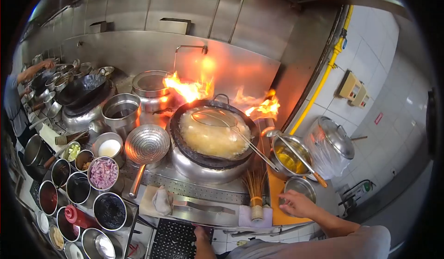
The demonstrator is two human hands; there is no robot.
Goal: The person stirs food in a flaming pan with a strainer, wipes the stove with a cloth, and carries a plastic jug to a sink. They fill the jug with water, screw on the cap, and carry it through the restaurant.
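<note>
The wok [175, 128] held foaming liquid [208, 141] beneath a skimmer [256, 149]; a pot [279, 144], yellow liquid [290, 163]; the right hand [298, 204] seemed loosely open near a bowl [305, 185]; left hand [200, 234], grip untellable.

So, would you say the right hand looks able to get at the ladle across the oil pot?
Probably yes: the ladle's handle juts past the pot near the right hand, and nothing seems to block it.

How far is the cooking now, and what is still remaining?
Done: the purple onion is chopped and the wok is filled.
In hand: pale liquid foams beside flames, under a wire skimmer; the right hand is near a steel bowl.
Left, probably: draining, as the perforated ladle holds no food. Foam hides the wok's contents.
</note>
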